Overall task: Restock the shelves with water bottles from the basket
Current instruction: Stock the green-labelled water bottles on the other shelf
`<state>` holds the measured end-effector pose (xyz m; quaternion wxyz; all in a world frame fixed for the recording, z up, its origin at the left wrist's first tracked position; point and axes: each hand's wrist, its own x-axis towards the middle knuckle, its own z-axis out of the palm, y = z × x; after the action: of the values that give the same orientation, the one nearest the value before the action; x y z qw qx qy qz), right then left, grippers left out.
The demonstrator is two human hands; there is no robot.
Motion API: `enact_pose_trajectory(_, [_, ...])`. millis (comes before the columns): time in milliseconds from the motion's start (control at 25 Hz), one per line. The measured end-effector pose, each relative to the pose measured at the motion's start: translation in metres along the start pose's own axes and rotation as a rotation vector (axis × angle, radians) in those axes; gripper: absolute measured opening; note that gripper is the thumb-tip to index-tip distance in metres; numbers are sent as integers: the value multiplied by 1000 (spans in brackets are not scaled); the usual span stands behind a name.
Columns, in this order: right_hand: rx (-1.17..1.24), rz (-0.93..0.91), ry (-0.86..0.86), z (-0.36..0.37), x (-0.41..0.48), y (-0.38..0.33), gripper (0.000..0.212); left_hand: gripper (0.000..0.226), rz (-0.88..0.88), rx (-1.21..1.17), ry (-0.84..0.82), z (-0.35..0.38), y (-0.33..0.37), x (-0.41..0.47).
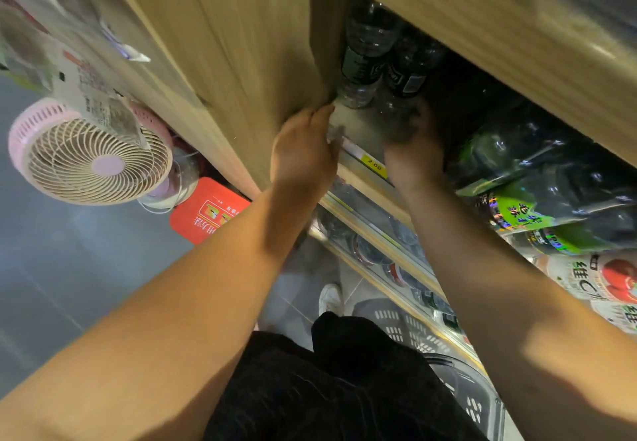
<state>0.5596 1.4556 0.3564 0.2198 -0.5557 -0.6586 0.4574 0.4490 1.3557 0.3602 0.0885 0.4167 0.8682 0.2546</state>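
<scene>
1. The water bottle (393, 120) I am watching stands at the front of the shelf (358, 130). It is just in front of two other bottles (365, 54) with dark labels, which stand side by side at the shelf's left end.
2. The right hand (413, 151) is curled round that bottle's lower part (the picture is blurred there, so I cannot tell how firm the hold is).
3. The left hand (303, 154) lies with its fingers nearly straight against the shelf's front edge, beside the wooden side panel (248, 61). It holds nothing that I can make out.
4. A yellow price tag (374, 165) sits on the rail between the two hands.
5. The basket (413, 335), grey with slotted walls, sits low by the shelving, under the right arm. What it holds is hidden from me.
6. Further right, green-labelled bottles (517, 213) fill the shelf.
7. Left of the panel are a pink fan (89, 158) and a red sign (203, 214).
</scene>
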Motion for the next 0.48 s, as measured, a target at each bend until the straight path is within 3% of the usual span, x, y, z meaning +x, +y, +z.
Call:
enact_pose_trajectory(200, [-238,-151,-77,-13,-59,-13,72,53,141,72,-85,-39,-25,-46])
enact_pose_trajectory(480, [-409,-267,39,-13,-161,-3,66,71,488,247,-200,-78,-66,-93])
